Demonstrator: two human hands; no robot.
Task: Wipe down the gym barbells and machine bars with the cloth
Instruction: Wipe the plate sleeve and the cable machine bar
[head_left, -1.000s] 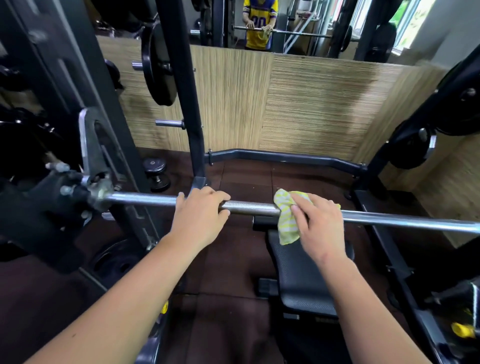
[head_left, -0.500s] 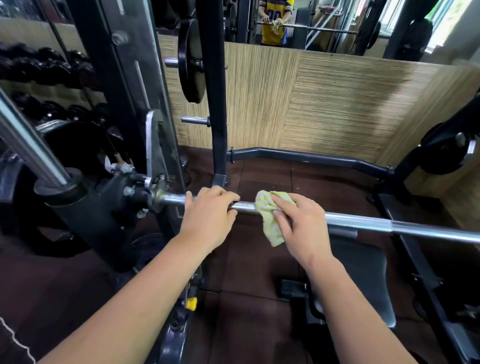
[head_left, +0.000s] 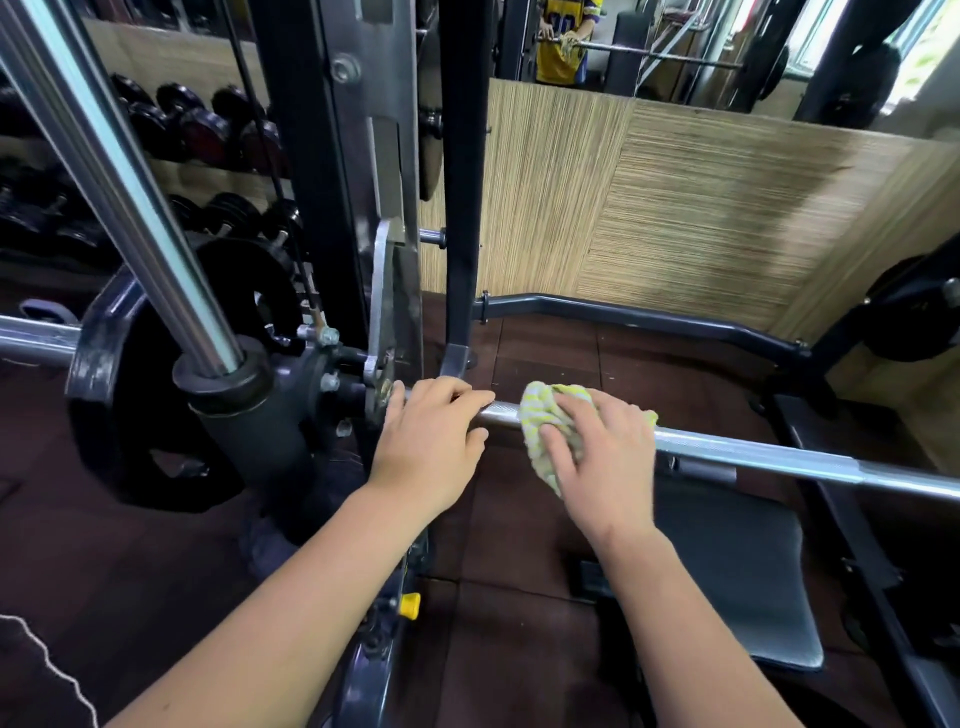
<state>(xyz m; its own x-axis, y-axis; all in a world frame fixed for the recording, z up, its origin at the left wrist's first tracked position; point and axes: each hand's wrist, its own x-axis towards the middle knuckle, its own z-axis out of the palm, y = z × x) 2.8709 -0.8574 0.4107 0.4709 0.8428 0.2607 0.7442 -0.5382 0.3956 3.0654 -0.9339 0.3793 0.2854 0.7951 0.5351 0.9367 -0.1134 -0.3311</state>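
Cloth (head_left: 543, 415) and right hand (head_left: 602, 462) have slid left along the bar (head_left: 753, 453) over the last second, closing the gap to the left hand (head_left: 431, 436). The left hand has itself shifted towards the bar's left end, up against the machine carriage (head_left: 332, 379).

By my reading, the wipe of the left stretch is nearly done. What remains there is the short piece under the left hand, which would have to let go or move for the cloth to reach it.

The cloth is draped over the bar, bunched under the right palm, with fingers curled over the top and the thumb pressing its near side. The cloth's left edge sits just beside the left fingertips, not touching. The left hand wraps the bare bar, steadying it above the bench pad (head_left: 737, 571).
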